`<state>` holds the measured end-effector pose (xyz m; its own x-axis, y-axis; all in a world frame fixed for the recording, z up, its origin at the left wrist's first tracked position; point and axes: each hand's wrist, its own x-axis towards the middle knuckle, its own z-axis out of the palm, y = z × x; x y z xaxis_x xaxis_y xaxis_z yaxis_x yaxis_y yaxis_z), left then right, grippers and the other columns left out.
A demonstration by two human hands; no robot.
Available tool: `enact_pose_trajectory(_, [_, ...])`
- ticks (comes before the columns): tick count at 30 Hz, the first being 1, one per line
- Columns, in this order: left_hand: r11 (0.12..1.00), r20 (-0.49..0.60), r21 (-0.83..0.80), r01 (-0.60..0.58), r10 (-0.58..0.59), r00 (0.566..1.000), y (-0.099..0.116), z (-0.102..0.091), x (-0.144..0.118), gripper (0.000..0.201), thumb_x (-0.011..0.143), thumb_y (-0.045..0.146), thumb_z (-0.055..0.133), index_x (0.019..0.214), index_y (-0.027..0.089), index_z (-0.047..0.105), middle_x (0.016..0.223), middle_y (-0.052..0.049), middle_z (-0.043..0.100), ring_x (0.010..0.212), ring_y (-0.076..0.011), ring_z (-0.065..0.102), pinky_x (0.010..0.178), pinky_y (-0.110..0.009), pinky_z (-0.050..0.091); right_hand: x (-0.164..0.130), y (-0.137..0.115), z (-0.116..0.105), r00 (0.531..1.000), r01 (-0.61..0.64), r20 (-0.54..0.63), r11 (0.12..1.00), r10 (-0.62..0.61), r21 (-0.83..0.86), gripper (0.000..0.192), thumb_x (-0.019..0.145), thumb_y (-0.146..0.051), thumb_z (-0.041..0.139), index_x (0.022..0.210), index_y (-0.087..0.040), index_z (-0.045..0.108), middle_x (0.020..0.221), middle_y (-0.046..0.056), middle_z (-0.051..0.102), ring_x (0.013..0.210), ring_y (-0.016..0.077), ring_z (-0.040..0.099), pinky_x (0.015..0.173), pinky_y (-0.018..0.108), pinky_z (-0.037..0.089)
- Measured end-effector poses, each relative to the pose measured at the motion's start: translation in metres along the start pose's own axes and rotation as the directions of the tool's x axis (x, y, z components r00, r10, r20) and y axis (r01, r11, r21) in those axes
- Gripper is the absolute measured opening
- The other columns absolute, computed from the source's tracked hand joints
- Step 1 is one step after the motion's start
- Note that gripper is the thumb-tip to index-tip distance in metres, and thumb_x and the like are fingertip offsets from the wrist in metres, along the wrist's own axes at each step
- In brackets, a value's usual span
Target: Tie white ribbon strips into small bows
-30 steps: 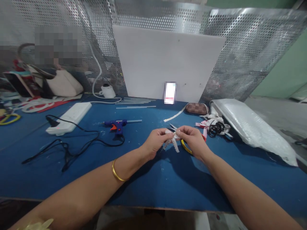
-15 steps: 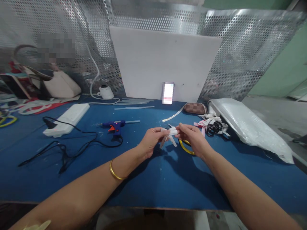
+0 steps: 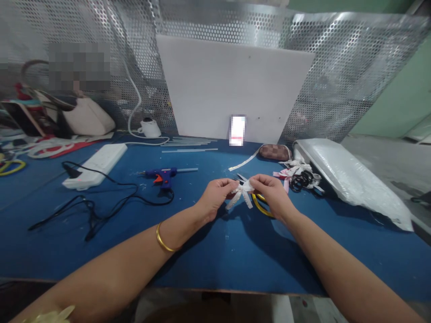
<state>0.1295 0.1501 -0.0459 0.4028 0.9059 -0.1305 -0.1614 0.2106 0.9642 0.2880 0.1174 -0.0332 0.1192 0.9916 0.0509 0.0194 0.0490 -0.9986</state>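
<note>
**Bow pinched between both hands**

Your left hand [image 3: 215, 197] and right hand [image 3: 272, 194] each pinch one side of the small white ribbon bow [image 3: 241, 194]. It sits level between them above the blue table mat [image 3: 208, 251], tails hanging down, equally near both.

The counter [image 3: 215, 251] was deep blue. The ribbon bow [image 3: 241, 194] pinched between the two hands was white, and the scissor handles [image 3: 259, 205] under it were yellow. The glue gun [image 3: 163, 175] was blue with an orange trigger, its cord [image 3: 111, 202] black. The power strip [image 3: 96, 165] was white. The pouch [image 3: 276, 152] bore a brown checkered pattern. The back panel [image 3: 336, 76] was silver metal dotted with small holes, the board [image 3: 232, 85] against it plain white. The bangle [image 3: 162, 240] was gold.
</note>
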Motion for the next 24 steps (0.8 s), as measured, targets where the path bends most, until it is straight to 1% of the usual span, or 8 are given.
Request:
enact_pose_trajectory(5, [1.0,-0.075,0.01,0.004,-0.004,0.997,0.0,0.0,0.0,0.031,0.062,0.043,0.071,0.066,0.014,0.062,0.059,-0.001,0.058,0.052,-0.0097,0.049,0.05,-0.022,0.037,0.001,0.0,-0.001,1.0,-0.015,-0.011,0.999,0.015,-0.045,0.034,0.071,-0.05,0.063,0.077,-0.016,0.067,0.072,0.002,0.064,0.067,0.0142,0.055,0.061,0.024,0.041])
enact_pose_trajectory(11, [0.999,-0.015,0.039,0.009,-0.009,1.0,-0.001,0.001,-0.001,0.035,0.064,0.047,0.069,0.064,0.014,0.061,0.056,0.001,0.055,0.048,-0.0075,0.044,0.048,-0.021,0.034,-0.001,0.006,0.002,0.993,-0.018,0.118,0.996,0.028,-0.084,0.023,0.068,-0.037,0.069,0.07,-0.015,0.064,0.058,-0.001,0.059,0.055,0.0102,0.051,0.057,0.024,0.04])
enact_pose_trajectory(14, [0.999,-0.04,0.024,0.038,-0.037,0.998,-0.001,0.0,0.002,0.037,0.067,0.049,0.065,0.072,0.013,0.063,0.062,-0.001,0.059,0.05,-0.0077,0.047,0.049,-0.021,0.035,0.004,0.006,-0.004,0.999,-0.024,0.043,0.997,0.027,-0.079,0.02,0.066,-0.034,0.069,0.067,-0.015,0.063,0.056,-0.003,0.057,0.052,0.0093,0.051,0.055,0.023,0.041])
enact_pose_trajectory(17, [0.995,-0.093,0.078,0.055,-0.047,0.995,-0.001,-0.003,0.005,0.034,0.069,0.045,0.066,0.08,0.013,0.065,0.075,-0.005,0.064,0.057,-0.009,0.054,0.055,-0.022,0.039,0.017,0.002,-0.025,0.992,0.022,-0.125,1.0,-0.024,-0.022,0.019,0.063,-0.032,0.069,0.068,-0.015,0.064,0.059,-0.001,0.06,0.055,0.0108,0.054,0.058,0.025,0.045])
enact_pose_trajectory(19, [0.99,-0.087,0.123,0.065,-0.054,0.995,-0.002,-0.003,0.005,0.03,0.069,0.041,0.066,0.081,0.013,0.065,0.079,-0.006,0.065,0.059,-0.0094,0.056,0.058,-0.023,0.041,0.029,0.001,-0.048,0.945,0.106,-0.307,0.994,-0.111,-0.034,0.018,0.063,-0.03,0.067,0.072,-0.015,0.064,0.064,0.0,0.062,0.058,0.0122,0.057,0.059,0.026,0.047])
enact_pose_trajectory(20, [0.988,-0.076,0.139,0.067,-0.057,0.996,-0.003,-0.003,0.004,0.028,0.069,0.039,0.066,0.081,0.014,0.065,0.081,-0.007,0.066,0.06,-0.0096,0.056,0.059,-0.023,0.041,0.035,0.001,-0.062,0.896,0.127,-0.418,0.989,-0.149,-0.079,0.018,0.063,-0.03,0.065,0.073,-0.015,0.063,0.063,0.001,0.061,0.057,0.0126,0.057,0.057,0.026,0.047])
enact_pose_trajectory(22, [0.984,-0.056,0.163,0.064,-0.056,0.997,-0.004,-0.002,0.003,0.026,0.07,0.036,0.065,0.083,0.014,0.066,0.081,-0.007,0.066,0.061,-0.0099,0.057,0.059,-0.023,0.041,0.045,0.003,-0.09,0.761,0.047,-0.616,0.964,-0.205,-0.262,0.02,0.066,-0.031,0.059,0.078,-0.015,0.062,0.065,0.002,0.061,0.058,0.0144,0.058,0.055,0.027,0.047])
enact_pose_trajectory(24, [0.982,-0.044,0.178,0.057,-0.049,0.998,-0.005,-0.002,0.002,0.024,0.07,0.034,0.065,0.085,0.014,0.066,0.08,-0.007,0.066,0.062,-0.0102,0.057,0.06,-0.023,0.041,0.051,0.005,-0.117,0.695,-0.014,-0.681,0.942,-0.231,-0.334,0.024,0.069,-0.03,0.052,0.083,-0.012,0.061,0.071,0.007,0.061,0.064,0.0189,0.059,0.057,0.031,0.047])
